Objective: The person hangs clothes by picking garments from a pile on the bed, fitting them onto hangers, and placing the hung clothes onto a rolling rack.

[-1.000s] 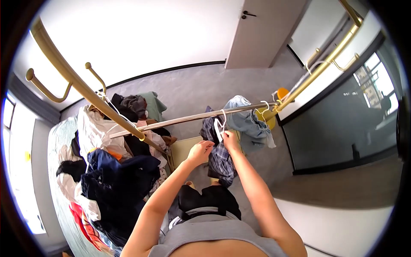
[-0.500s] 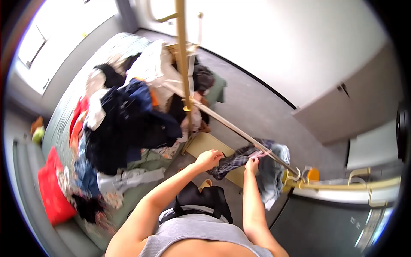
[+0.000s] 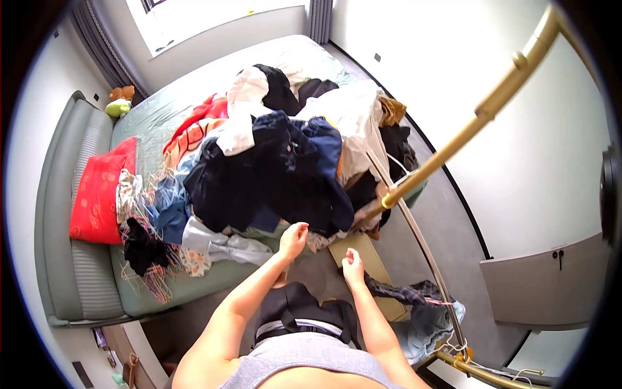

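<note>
My left hand (image 3: 295, 240) is at the bed's near edge, just in front of a heap of dark navy and black clothes (image 3: 259, 175). Its fingers are curled together, and no cloth shows in them. To its right, my right hand (image 3: 353, 266) is raised with the fingers folded in, apart from any garment. Beyond my right forearm, a dark plaid garment (image 3: 408, 294) hangs at the rail (image 3: 424, 249), with pale blue denim (image 3: 424, 330) beside it.
The bed (image 3: 155, 136) bears more clothes, including a white garment (image 3: 346, 120), a grey-white one (image 3: 223, 246) and a red pillow (image 3: 103, 194). A gold rack post (image 3: 466, 129) rises at right. Below the rail is a cream-coloured shelf (image 3: 376, 262). A grey cabinet (image 3: 547, 285) stands against the wall.
My view has swung left toward the bed. My right hand has come away from the plaid garment, which stays at the rail. My left hand has also moved from it, toward the clothes heap.
</note>
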`<state>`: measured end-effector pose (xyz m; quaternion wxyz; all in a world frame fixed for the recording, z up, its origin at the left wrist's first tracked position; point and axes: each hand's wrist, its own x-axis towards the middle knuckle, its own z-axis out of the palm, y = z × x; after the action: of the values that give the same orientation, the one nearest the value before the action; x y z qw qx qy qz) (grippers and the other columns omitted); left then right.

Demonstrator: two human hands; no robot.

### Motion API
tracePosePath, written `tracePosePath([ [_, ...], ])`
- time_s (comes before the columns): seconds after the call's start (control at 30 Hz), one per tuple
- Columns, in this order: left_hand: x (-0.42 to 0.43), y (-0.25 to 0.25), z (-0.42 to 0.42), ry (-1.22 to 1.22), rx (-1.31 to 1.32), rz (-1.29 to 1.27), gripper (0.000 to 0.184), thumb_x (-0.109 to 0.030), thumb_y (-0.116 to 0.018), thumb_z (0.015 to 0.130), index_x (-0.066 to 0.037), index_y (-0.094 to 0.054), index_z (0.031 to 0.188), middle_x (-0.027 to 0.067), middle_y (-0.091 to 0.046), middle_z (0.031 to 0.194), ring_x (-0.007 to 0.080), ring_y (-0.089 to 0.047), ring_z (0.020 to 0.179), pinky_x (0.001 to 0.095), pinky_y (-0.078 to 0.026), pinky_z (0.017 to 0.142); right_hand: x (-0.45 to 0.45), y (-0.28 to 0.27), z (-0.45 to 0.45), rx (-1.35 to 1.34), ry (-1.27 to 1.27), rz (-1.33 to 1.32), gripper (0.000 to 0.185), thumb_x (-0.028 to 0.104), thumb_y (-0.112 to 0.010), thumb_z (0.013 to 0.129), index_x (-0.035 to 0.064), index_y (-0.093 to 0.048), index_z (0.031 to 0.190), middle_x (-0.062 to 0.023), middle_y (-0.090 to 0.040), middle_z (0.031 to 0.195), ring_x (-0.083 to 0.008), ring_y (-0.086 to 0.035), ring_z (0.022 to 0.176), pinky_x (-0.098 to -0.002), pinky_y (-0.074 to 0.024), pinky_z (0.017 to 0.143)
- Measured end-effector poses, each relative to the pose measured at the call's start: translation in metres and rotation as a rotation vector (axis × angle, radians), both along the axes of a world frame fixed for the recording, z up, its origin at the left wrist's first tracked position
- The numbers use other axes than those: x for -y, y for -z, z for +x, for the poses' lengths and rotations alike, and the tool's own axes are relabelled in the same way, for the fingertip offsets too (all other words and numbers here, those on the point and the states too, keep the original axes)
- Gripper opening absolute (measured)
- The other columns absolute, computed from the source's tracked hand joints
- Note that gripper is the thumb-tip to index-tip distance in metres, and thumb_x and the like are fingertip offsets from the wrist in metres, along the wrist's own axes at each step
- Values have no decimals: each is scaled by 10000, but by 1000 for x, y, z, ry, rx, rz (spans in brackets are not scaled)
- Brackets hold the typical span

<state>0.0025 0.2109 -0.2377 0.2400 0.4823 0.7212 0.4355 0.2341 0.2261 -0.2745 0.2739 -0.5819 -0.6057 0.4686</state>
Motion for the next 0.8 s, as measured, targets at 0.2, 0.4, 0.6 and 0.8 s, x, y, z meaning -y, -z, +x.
tracePosePath([
  [0.2,-121,-26,-100,-20,-422,194,468,-98,-655,740,-27,-493,1173,133,-509,1203,295,-523,1062,360,-452,881,-4,-10,-63,-76,63,-183,281,28,-564,807,-4,-571,1086,-91,-632,973,-154,-603,892,-287,-483,816],
  [0.4,-209,-53,-141,560,-819,-293,293,-265,-659,729,-112,-637,978,73,-628,1005,245,-522,1052,425,-366,911,-3,-22,-111,-149,167,-276,235,100,-578,851,1,-583,1064,-62,-637,943,-117,-600,795,-240,-490,711],
  [0.6,-116,-64,-79,721,-650,180,155,-243,-636,704,-106,-600,639,63,-598,658,266,-579,652,395,-412,653,-29,-83,-154,-598,459,-467,458,325,-554,900,103,-428,1281,-59,-540,1167,-167,-558,952,-321,-489,745],
  [0.8,3,-68,-68,738,-2,231,142,-46,-585,726,-41,-639,857,109,-636,832,282,-586,852,386,-448,797,-37,-86,-165,-519,259,-340,604,78,-674,751,9,-400,1285,-98,-554,1107,-169,-573,932,-304,-486,804],
])
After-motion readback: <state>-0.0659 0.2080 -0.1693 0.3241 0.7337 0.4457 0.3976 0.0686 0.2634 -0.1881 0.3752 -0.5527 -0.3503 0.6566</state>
